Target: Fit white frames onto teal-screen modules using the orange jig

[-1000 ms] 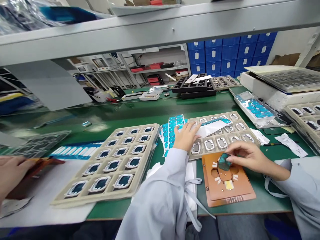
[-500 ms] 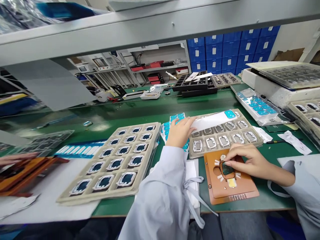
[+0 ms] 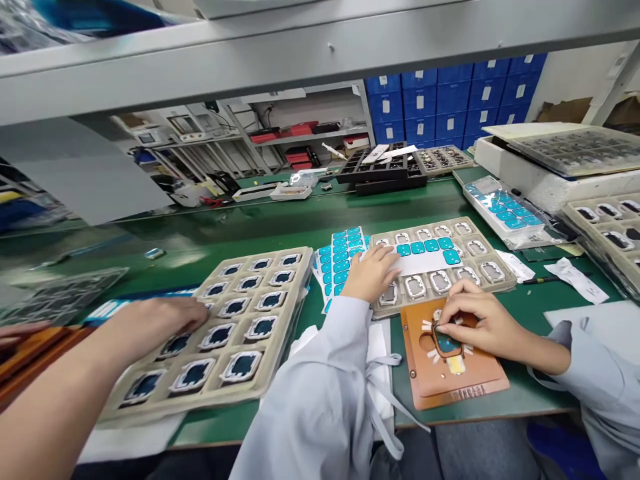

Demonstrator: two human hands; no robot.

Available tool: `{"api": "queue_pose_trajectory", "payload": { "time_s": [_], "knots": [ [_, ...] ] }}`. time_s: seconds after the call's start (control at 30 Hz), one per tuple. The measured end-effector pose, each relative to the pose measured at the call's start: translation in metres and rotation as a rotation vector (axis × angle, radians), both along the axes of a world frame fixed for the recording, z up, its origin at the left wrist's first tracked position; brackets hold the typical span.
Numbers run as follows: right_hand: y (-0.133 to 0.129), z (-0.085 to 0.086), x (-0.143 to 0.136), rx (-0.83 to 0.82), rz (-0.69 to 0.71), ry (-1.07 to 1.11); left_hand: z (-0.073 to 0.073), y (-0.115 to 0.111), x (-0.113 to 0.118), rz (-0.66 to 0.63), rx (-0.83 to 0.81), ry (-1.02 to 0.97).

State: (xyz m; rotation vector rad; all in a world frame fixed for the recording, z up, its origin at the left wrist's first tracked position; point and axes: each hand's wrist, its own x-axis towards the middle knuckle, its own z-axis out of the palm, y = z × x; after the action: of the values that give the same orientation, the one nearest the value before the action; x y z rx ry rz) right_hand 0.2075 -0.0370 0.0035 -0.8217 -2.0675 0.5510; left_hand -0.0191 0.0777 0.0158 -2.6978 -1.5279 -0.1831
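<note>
My left hand has its fingers closed on the left end of a white sticker strip with several blue rounded stickers. The strip lies over the tray of pale frames. My right hand pinches the upper edge of a small dark glass panel. That panel sits at the dark rounded recess in the middle of an orange-brown fixture plate; whether it is fully seated I cannot tell. White tabs and a yellow patch surround the recess. My right fingertips partly hide the panel's edge.
Another person's hand reaches over the left tray of dark-centred frames. Blue sticker sheets lie behind my left hand. Black trays stand at the back. A grey shelf beam crosses above the bench.
My left hand has lowered the strip, and more of its blue stickers show. The glass panel looks flatter in the fixture. Another person's arm has come in over the left tray.
</note>
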Motion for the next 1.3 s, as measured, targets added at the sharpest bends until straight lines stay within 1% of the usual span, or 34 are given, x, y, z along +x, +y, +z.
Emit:
{"api": "queue_pose_trajectory", "payload": {
  "time_s": [0.1, 0.17, 0.3, 0.4, 0.57, 0.67, 0.73, 0.77, 0.8, 0.87, 0.9, 0.97, 1.03, 1.07, 1.1, 1.13, 1.17, 1.2, 1.23, 1.3],
  "knots": [
    [0.000, 0.001, -0.002, 0.044, 0.001, 0.004, 0.002, -0.002, 0.003, -0.020, 0.013, 0.020],
    [0.000, 0.001, -0.003, 0.057, -0.028, 0.000, 0.004, -0.003, 0.004, -0.023, 0.015, 0.028],
    [0.000, 0.001, -0.003, 0.016, -0.075, -0.019, 0.005, -0.004, 0.005, -0.042, 0.025, 0.023],
    [0.001, 0.001, -0.003, -0.001, -0.068, -0.046, 0.005, -0.003, 0.005, -0.059, 0.031, 0.007],
    [0.003, 0.002, -0.003, 0.020, -0.032, -0.054, 0.000, -0.003, 0.005, -0.086, 0.034, -0.029],
    [0.008, 0.010, 0.007, 0.027, -0.028, 0.026, 0.001, -0.004, 0.002, -0.089, 0.058, -0.058],
    [0.014, 0.017, 0.023, 0.062, -0.070, 0.073, 0.007, -0.005, -0.002, -0.063, 0.096, -0.077],
    [0.018, 0.020, 0.033, 0.096, -0.116, 0.073, 0.013, -0.006, -0.005, -0.039, 0.121, -0.093],
    [0.022, 0.022, 0.046, 0.121, -0.183, 0.025, 0.021, -0.009, -0.008, -0.011, 0.152, -0.116],
    [0.032, 0.021, 0.072, 0.140, -0.330, -0.165, 0.044, -0.019, -0.014, 0.045, 0.229, -0.176],
    [0.037, 0.019, 0.084, 0.130, -0.373, -0.312, 0.059, -0.027, -0.017, 0.062, 0.271, -0.204],
    [0.045, 0.014, 0.104, 0.085, -0.403, -0.601, 0.090, -0.054, -0.023, 0.052, 0.340, -0.225],
    [0.051, 0.009, 0.116, 0.017, -0.412, -0.824, 0.118, -0.089, -0.028, 0.004, 0.362, -0.195],
    [0.053, 0.008, 0.120, -0.012, -0.420, -0.897, 0.128, -0.109, -0.031, -0.017, 0.369, -0.179],
    [0.054, 0.007, 0.122, -0.032, -0.431, -0.949, 0.133, -0.128, -0.035, -0.023, 0.365, -0.162],
    [0.055, 0.006, 0.123, -0.041, -0.448, -0.983, 0.133, -0.145, -0.040, -0.033, 0.350, -0.151],
    [0.056, 0.005, 0.124, -0.048, -0.455, -1.008, 0.126, -0.161, -0.045, -0.054, 0.305, -0.134],
    [0.057, 0.005, 0.125, -0.055, -0.456, -1.029, 0.115, -0.174, -0.052, -0.080, 0.229, -0.106],
    [0.058, 0.003, 0.126, -0.064, -0.450, -1.045, 0.098, -0.184, -0.059, -0.109, 0.144, -0.078],
    [0.060, -0.002, 0.129, -0.069, -0.418, -1.045, 0.058, -0.196, -0.075, -0.141, -0.036, -0.006]
  ]
}}
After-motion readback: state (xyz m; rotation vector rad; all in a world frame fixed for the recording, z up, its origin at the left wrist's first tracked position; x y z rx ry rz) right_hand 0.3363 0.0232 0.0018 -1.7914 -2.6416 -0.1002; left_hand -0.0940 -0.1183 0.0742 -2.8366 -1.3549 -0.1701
